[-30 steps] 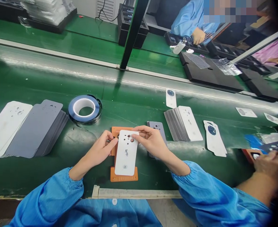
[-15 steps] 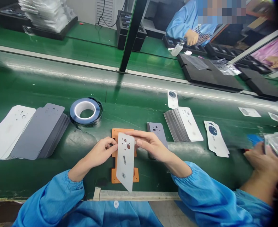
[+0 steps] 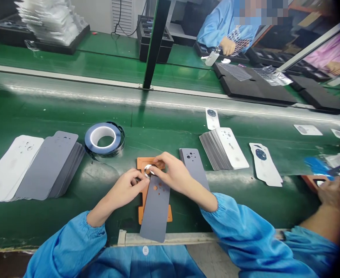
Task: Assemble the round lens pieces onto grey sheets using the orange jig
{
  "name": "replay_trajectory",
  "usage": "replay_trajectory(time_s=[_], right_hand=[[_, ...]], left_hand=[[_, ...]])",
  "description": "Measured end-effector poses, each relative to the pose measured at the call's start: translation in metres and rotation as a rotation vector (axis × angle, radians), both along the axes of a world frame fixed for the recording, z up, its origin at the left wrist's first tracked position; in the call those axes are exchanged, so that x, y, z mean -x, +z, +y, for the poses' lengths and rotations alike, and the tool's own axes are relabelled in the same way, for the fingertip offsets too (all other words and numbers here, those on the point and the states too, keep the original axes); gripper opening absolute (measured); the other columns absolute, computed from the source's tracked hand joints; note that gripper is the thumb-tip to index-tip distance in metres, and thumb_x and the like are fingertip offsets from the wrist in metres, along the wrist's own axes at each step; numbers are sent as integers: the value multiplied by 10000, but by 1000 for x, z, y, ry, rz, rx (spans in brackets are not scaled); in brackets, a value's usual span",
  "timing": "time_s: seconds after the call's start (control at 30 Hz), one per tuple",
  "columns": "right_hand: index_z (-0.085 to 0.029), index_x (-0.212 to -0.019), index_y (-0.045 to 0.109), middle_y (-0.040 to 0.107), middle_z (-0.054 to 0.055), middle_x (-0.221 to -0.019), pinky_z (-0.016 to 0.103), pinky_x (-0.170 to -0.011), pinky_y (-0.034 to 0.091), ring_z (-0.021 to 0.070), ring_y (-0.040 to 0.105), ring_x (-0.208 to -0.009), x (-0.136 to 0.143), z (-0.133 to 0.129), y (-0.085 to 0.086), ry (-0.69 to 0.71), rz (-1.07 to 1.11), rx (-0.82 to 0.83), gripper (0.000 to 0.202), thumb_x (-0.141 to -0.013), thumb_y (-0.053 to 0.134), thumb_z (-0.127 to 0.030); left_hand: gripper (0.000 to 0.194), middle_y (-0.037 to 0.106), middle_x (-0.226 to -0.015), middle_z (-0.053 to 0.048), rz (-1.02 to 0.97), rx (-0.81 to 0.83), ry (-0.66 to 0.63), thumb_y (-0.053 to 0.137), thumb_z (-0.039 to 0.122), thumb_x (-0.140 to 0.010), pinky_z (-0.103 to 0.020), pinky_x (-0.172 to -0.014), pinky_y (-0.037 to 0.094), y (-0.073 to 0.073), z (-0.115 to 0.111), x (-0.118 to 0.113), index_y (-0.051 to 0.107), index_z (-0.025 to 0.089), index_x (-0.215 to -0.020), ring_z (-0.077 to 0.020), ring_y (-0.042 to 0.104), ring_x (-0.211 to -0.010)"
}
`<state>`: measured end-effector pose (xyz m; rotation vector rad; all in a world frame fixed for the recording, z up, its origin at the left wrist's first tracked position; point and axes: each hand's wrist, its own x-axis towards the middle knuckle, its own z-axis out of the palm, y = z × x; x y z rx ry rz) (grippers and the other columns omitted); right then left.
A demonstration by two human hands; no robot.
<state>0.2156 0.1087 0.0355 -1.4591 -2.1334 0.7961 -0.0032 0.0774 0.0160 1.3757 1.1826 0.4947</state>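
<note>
A grey panel with round holes [image 3: 155, 210] lies tilted over an orange fixture [image 3: 141, 214] in front of me. My left hand [image 3: 126, 190] pinches near the panel's top left corner, its fingertips close together. My right hand [image 3: 174, 173] is closed at the top of the panel, thumb and fingers at a small shiny round piece [image 3: 149, 170] between both hands. Which fingers bear the panel's weight is hidden. A short stack of grey panels [image 3: 194, 166] is just right of my right hand.
A blue tape roll [image 3: 91, 139] sits behind left. Panel stacks stand at the far left [image 3: 42, 170] and right [image 3: 233, 148]. Loose white panels [image 3: 265, 166] lie further right. A co-worker's hand [image 3: 336, 193] is at the right edge; another person works beyond the rail [image 3: 187, 90].
The panel between my hands has turned from its white printed face to grey and sits lower. The shiny round piece now shows. My right hand has shifted left. The co-worker's hand has moved.
</note>
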Motion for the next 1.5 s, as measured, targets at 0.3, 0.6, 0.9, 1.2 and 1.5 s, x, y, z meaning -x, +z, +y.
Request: replay_trajectory(time_s=[0.3, 0.6, 0.9, 1.2, 1.5], right_hand=[[-219, -1073, 756, 744, 45, -889, 323, -675, 579, 187, 691, -741, -53, -27, 13, -18, 205, 424, 277, -903, 717, -434], [-235, -1009, 804, 733, 70, -963, 356, -728, 627, 214, 694, -832, -27, -6, 37, -121, 470, 151, 248, -902, 717, -441], [-248, -1143, 755, 722, 73, -985, 364, -755, 603, 211, 677, -850, -27, -14, 11, 15, 213, -76, 248, -1007, 571, -342], [-191, -1401, 617, 642, 179, -1320, 575, -1083, 489, 359, 525, -1339, -18, -35, -24, 151, -302, -363, 414, -999, 520, -174], [-207, -1504, 531, 547, 118, -1540, 623, -1164, 387, 363, 436, -1468, -9, -72, -33, 123, -527, -387, 545, -988, 413, -79]], left_hand=[[292, 588, -806, 13, 59, 59, 13, 589, 509, -946, -271, -616, 393, 4, -2, -1, 640, 224, -912, -136, 508, -660], [416, 584, -886, 8, -74, 73, 32, 496, 649, -966, -282, -652, 431, -4, -1, 4, 501, 237, -1024, -141, 525, -703], [440, 452, -665, 87, 63, 57, 66, 700, 556, -856, -254, -585, 350, -5, -4, -4, 387, 248, -879, -119, 432, -591], [315, 454, -669, 76, 275, -73, 55, 708, 349, -830, -273, -611, 337, -2, -9, -15, 410, 246, -820, -145, 445, -618], [597, 633, -1050, -31, 298, -178, -31, 648, 407, -896, -333, -735, 465, -5, -9, -12, 522, 298, -1470, -197, 602, -758]])
